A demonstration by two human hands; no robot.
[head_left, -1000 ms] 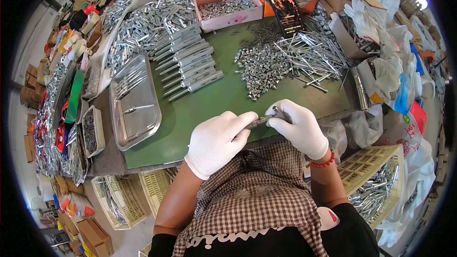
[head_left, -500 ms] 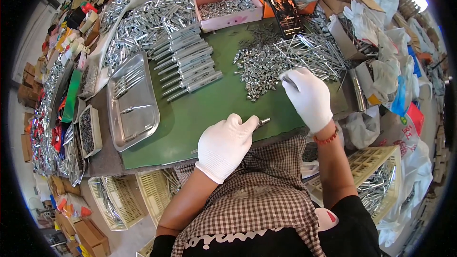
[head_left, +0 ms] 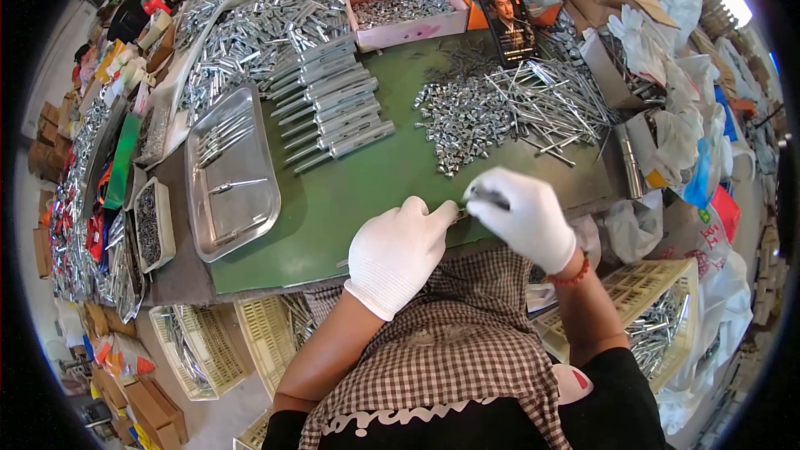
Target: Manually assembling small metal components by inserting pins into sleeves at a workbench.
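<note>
My left hand (head_left: 396,258), in a white knitted glove, is closed round a slim metal rod (head_left: 342,264) near the table's front edge. Only a bit of the rod's thin end shows past the glove. My right hand (head_left: 521,217), also gloved and smeared by motion, grips a short dark-grey metal piece (head_left: 490,197). Its fingertips meet the left fingertips, where the rod's other end is mostly hidden. Beyond the hands lie a heap of small silver cone-like fittings (head_left: 467,121) and a pile of thin metal rods (head_left: 558,108).
Several metal tubes with rods (head_left: 342,108) lie in a row, left of the fittings. A steel tray (head_left: 271,204) holds finished-looking pieces. At the back stand a pink box (head_left: 412,32) of small parts and a propped phone (head_left: 506,21). Yellow crates (head_left: 221,358) sit below the table.
My right hand has come from the edge of the fittings heap toward me and left, to my left hand, with the dark piece in it. The left hand has hardly moved.
</note>
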